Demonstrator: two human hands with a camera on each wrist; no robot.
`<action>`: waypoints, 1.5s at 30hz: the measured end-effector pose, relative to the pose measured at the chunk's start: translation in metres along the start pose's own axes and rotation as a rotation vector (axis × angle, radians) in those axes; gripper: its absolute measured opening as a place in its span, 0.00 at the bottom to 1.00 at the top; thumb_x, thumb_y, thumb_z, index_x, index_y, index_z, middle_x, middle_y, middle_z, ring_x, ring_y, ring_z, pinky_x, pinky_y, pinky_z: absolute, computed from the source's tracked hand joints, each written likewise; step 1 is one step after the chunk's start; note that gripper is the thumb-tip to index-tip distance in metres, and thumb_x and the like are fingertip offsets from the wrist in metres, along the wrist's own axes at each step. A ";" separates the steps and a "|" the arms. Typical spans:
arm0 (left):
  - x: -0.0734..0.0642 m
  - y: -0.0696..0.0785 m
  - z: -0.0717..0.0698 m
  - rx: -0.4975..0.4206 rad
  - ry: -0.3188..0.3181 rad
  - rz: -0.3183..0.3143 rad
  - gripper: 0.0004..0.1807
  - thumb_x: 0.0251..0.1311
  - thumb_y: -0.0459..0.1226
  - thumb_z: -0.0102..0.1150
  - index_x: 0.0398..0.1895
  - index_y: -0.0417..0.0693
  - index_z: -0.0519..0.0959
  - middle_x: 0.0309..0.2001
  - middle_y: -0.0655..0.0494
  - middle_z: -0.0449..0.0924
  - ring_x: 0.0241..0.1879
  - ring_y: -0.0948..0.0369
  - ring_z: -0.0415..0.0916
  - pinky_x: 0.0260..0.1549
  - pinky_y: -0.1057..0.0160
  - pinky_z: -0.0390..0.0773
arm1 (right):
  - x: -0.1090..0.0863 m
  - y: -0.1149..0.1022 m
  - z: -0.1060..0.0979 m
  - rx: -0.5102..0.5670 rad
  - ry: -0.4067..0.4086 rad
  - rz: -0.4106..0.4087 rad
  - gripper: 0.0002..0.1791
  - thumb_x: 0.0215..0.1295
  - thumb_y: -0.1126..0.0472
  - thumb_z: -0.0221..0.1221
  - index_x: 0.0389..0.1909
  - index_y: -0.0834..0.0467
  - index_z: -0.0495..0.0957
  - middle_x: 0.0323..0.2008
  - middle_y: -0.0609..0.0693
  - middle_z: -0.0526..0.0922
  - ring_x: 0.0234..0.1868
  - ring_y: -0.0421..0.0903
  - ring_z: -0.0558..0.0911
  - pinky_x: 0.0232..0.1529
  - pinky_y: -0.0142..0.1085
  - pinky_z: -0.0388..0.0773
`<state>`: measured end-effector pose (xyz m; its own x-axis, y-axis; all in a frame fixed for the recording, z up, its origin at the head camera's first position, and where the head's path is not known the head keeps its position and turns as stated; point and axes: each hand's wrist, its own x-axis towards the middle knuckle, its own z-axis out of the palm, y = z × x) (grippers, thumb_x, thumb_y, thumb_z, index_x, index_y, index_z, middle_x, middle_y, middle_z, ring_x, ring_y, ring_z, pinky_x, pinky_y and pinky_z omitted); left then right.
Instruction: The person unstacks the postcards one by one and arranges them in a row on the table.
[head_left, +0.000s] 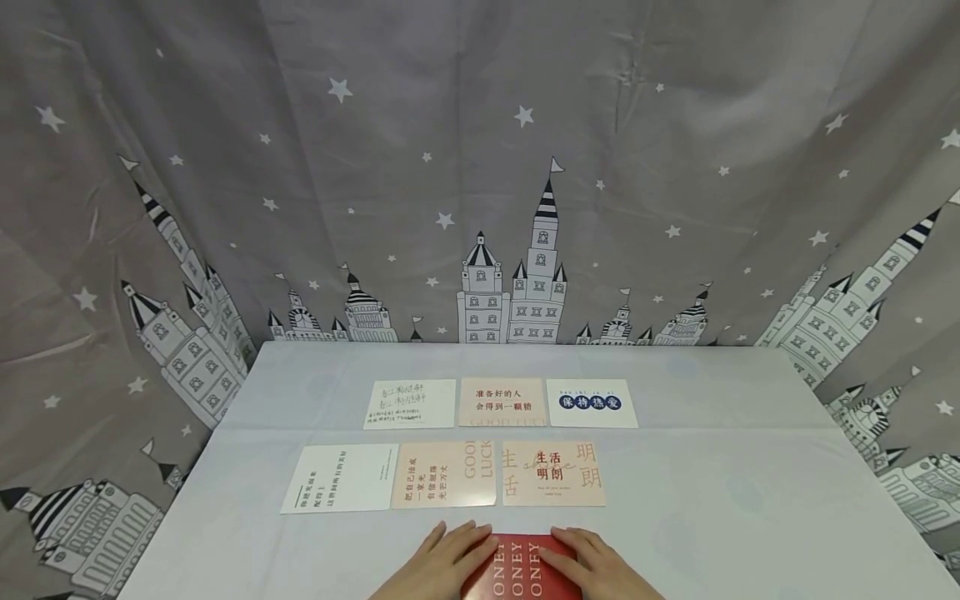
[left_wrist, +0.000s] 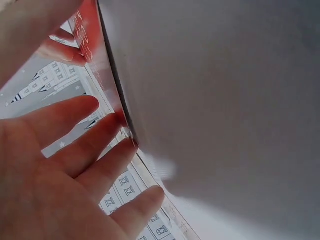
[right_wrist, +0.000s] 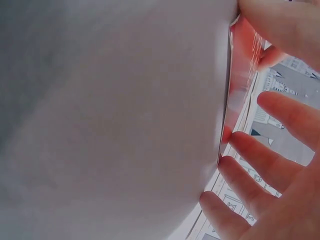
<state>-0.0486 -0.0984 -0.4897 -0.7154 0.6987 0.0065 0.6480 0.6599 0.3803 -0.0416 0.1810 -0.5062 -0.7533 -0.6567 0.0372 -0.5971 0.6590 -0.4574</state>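
Observation:
A red card (head_left: 517,568) with pale capital letters lies flat on the white table at the front, cut off by the lower edge of the head view. My left hand (head_left: 448,562) rests at its left side, fingers loosely extended, with fingertips on the card's edge. On the other side, my right hand (head_left: 600,568) touches the card with its fingers spread. Both wrist views show the card thin and edge-on, fingertips (left_wrist: 131,145) of the left hand and fingertips (right_wrist: 224,162) of the right right at its edge.
Beyond the hands lie a white card (head_left: 341,479) and two peach cards (head_left: 446,475) in a row. Behind them sit a handwritten white card (head_left: 408,404), a peach card (head_left: 501,402) and a blue-lettered card (head_left: 592,404). A grey castle-print curtain (head_left: 420,183) hangs at the back.

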 end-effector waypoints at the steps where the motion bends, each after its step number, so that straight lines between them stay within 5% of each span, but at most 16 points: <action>1: 0.000 0.000 0.000 0.004 0.005 0.005 0.48 0.56 0.71 0.42 0.68 0.46 0.67 0.65 0.51 0.67 0.64 0.50 0.63 0.59 0.43 0.66 | 0.000 0.000 -0.001 0.003 -0.004 0.001 0.40 0.57 0.28 0.51 0.66 0.46 0.68 0.62 0.52 0.68 0.58 0.54 0.70 0.45 0.41 0.81; 13: 0.001 -0.005 0.003 -0.024 0.112 0.095 0.45 0.57 0.68 0.48 0.66 0.43 0.69 0.62 0.47 0.69 0.60 0.51 0.69 0.54 0.52 0.74 | -0.002 -0.005 -0.004 0.001 0.027 0.016 0.42 0.55 0.28 0.53 0.67 0.46 0.68 0.64 0.52 0.66 0.60 0.58 0.69 0.45 0.45 0.81; 28: 0.013 0.004 -0.011 -0.040 0.097 0.080 0.49 0.54 0.70 0.47 0.67 0.42 0.67 0.68 0.50 0.63 0.67 0.52 0.60 0.63 0.51 0.63 | -0.003 0.005 -0.024 0.079 0.008 0.055 0.48 0.48 0.27 0.59 0.67 0.50 0.68 0.65 0.52 0.63 0.59 0.54 0.67 0.42 0.36 0.82; 34: 0.027 0.009 -0.011 -0.045 0.068 0.020 0.52 0.50 0.73 0.47 0.68 0.45 0.68 0.68 0.54 0.62 0.67 0.54 0.59 0.65 0.52 0.61 | -0.005 0.011 -0.034 0.071 0.003 0.078 0.49 0.47 0.27 0.59 0.66 0.53 0.69 0.65 0.53 0.63 0.60 0.56 0.66 0.41 0.36 0.82; 40: 0.042 0.012 -0.011 -0.059 0.038 0.002 0.42 0.51 0.55 0.65 0.68 0.46 0.67 0.69 0.56 0.61 0.68 0.58 0.58 0.66 0.53 0.59 | -0.007 0.018 -0.045 0.088 -0.032 0.153 0.47 0.48 0.33 0.63 0.67 0.54 0.68 0.66 0.54 0.62 0.62 0.57 0.65 0.42 0.37 0.82; 45: 0.053 0.014 -0.011 -0.024 0.049 0.018 0.43 0.46 0.49 0.69 0.68 0.47 0.67 0.69 0.57 0.61 0.68 0.59 0.58 0.66 0.54 0.58 | -0.008 0.024 -0.052 0.027 -0.057 0.205 0.46 0.47 0.44 0.69 0.69 0.52 0.66 0.68 0.52 0.60 0.63 0.54 0.65 0.49 0.42 0.79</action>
<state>-0.0802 -0.0554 -0.4740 -0.7157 0.6960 0.0583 0.6550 0.6399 0.4020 -0.0643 0.2210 -0.4708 -0.8408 -0.5302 -0.1096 -0.4246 0.7713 -0.4742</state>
